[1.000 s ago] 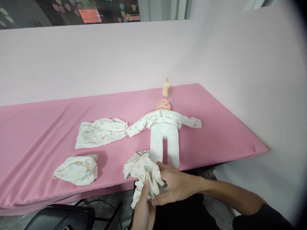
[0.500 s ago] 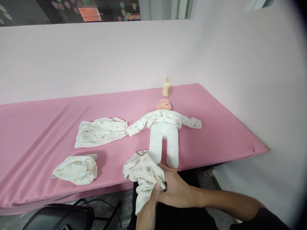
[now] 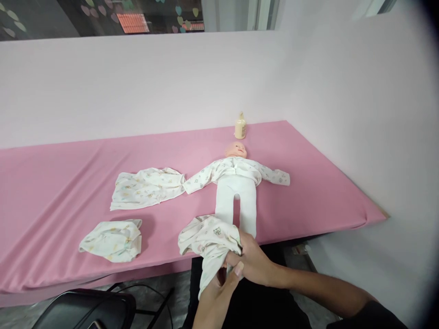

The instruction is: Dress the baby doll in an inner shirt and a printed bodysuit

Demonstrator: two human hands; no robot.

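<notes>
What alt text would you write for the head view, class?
Both hands, left hand and right hand, grip a printed baby garment at the near edge of a pink table, just below a doll lying on its back.

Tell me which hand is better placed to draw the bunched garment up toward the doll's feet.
Probably the right hand: it grips the bunched garment at the table's front edge, right below the doll and its feet. The left hand sits lower, off the table, pinching the hanging part.
</notes>
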